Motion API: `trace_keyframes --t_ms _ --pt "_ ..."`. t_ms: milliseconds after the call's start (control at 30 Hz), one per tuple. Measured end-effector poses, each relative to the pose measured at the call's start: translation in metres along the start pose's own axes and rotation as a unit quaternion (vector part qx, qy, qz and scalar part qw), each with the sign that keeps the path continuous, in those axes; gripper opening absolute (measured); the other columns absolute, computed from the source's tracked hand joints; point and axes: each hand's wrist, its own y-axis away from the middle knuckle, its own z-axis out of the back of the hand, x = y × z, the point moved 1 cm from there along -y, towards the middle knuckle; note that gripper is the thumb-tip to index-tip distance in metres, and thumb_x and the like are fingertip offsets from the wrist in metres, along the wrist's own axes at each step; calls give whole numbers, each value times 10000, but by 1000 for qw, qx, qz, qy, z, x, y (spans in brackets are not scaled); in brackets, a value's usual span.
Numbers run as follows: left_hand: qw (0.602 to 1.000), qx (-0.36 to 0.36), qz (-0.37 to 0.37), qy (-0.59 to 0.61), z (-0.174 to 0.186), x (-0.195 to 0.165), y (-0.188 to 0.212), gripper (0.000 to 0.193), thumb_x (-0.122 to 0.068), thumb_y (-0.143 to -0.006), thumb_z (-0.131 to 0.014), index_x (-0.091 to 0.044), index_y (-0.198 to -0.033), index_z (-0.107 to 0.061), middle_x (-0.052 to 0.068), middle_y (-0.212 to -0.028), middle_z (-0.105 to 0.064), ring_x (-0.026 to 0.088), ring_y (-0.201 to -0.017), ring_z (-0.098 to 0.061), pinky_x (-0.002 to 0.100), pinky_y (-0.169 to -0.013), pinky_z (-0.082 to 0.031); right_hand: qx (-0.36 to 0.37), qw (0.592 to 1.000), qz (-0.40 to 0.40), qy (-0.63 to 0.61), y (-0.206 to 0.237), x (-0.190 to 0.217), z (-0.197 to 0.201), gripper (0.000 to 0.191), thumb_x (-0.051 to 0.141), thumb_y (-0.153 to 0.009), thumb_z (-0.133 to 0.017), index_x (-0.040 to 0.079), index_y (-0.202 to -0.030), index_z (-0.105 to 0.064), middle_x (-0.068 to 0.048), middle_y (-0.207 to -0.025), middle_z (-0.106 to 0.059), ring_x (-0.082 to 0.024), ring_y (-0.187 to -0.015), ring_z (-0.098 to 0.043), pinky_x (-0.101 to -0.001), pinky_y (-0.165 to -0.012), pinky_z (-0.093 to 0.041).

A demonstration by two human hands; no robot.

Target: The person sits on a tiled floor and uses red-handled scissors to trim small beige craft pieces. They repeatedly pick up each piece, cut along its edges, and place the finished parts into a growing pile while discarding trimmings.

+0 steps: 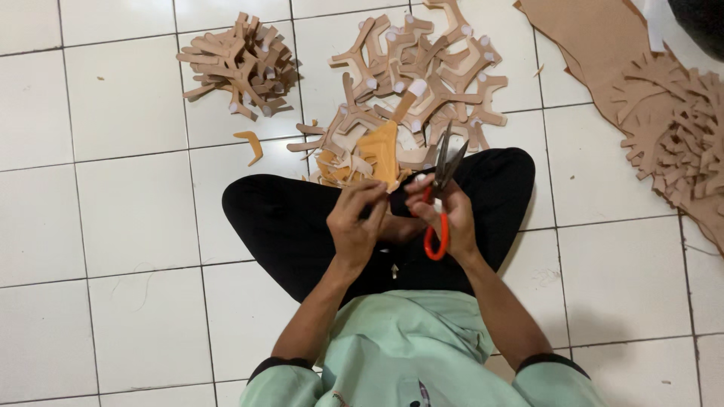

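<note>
Left hand point(354, 218): fingers curled, pinching a mustard-tan, curved leather cutout point(379, 151) above the lap. Right hand point(446, 215): closed on orange-handled scissors point(441, 192), dark blades parted, pointing upward beside the cutout. Beyond the knees: heaped tan Y-shaped leather pieces point(422, 71); smaller stack point(240, 64) further left; white tiled floor point(113, 218).

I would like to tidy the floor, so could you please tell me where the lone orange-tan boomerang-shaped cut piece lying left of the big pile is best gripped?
Grip the orange-tan boomerang-shaped cut piece at its bend, pinching from above. It lies flat on the white floor tile, apart from the piles, so either arm's thin edge must be lifted first.
</note>
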Motion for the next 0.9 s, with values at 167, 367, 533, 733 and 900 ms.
trace_keyframes --t_ms 167,367,533,733,900 --pt "999 10 -14 30 -21 0 11 236 -30 -944 -750 13 -1164 -675 101 -1188 -695 163 -1125 -657 307 -962 -566 -106 992 -2 66 -10 1 -23 310 -14 -940 -753 15 -1186 -567 -67 -1030 -706 -87 -869 -688 -233 -755 -578" --pt "920 34 272 281 -34 29 7 193 -83 -1012 -703 71 -1128 -690 96 -1009 -713 126 -908 -656 271 -812 -529 -126 960 68 243 1 4 -27 280 -18 -899 -801 1 -1113 -621 -100 -1020 -760 -98 -837 -695 -233 -747 -583" --pt "929 55 212 299 -35 36 10 150 -111 -1048 -647 27 -1106 -646 57 -975 -716 99 -909 -690 240 -854 -559 -134 984 37 109 3 -2 -21 279 -13 -937 -771 -4 -1139 -580 -113 -1018 -730 -118 -887 -709 -253 -788 -593" --pt "918 92 210 323 -30 37 13 170 -162 -1054 -629 3 -1092 -607 40 -964 -692 100 -922 -676 249 -858 -572 -138 988 -68 -21 3 -9 -14 271 19 -921 -751 10 -1122 -570 -81 -961 -711 -126 -780 -720 -261 -699 -619" --pt "964 24 180 193 -27 38 2 155 -145 -1051 -636 5 -1090 -628 48 -938 -714 86 -844 -664 231 -769 -555 -96 985 -112 85 16 -13 -8 295 82 -911 -785 1 -1124 -599 -74 -852 -662 -68 -608 -589 -211 -523 -481"
